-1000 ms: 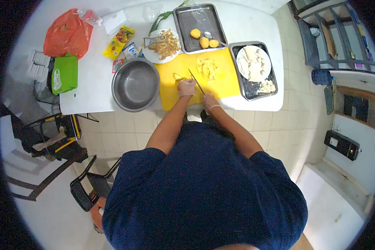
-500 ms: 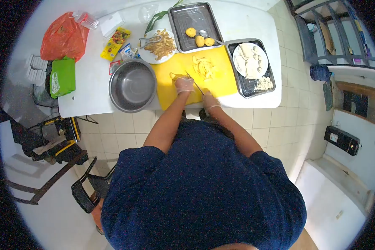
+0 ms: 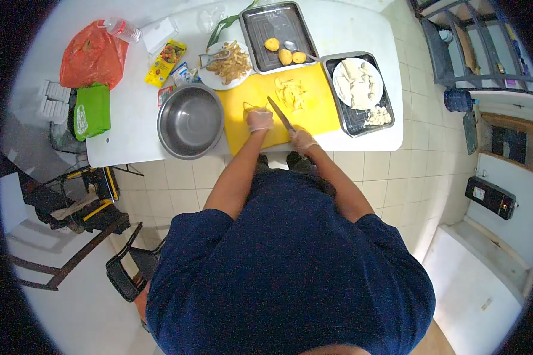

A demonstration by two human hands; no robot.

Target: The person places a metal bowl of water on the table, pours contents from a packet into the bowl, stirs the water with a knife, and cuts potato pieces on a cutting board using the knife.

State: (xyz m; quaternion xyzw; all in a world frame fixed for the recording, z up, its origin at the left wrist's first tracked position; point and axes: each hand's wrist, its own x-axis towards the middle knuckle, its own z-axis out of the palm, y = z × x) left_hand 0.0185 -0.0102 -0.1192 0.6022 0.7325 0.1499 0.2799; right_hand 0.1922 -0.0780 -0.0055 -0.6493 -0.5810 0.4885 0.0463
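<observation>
- And there's the change: the knife (image 3: pixel 281 114) has come away from the left hand (image 3: pixel 259 119), opening a wider gap, and its blade now shows more of its broad side!
- Right hand (image 3: pixel 304 142), in a clear glove: fingers closed round the knife's handle, blade slanting up and left over the yellow cutting board (image 3: pixel 323 118).
- Left hand, gloved too: fingers curled down on the board by a yellow piece (image 3: pixel 250 106); whether they grip it, I can't tell from here.
- Just beyond the blade, a loose heap of yellow strips (image 3: pixel 290 94) lies on the board.
- Off to the left, a metal bowl (image 3: pixel 190 130) stands on the tabletop (image 3: pixel 136 142), right beside the board.
- Behind, a plate (image 3: pixel 210 80) carries brownish peelings (image 3: pixel 236 66), a peeler (image 3: pixel 214 57) lying on top.
- Next to that, a dark tray (image 3: pixel 269 26) holds three yellow lumps (image 3: pixel 285 57) and a spoon (image 3: pixel 290 45).
- And over on the right, a second tray (image 3: pixel 352 123) bears a white plate of pale pieces (image 3: pixel 358 89), chopped bits (image 3: pixel 378 116) in front.
</observation>
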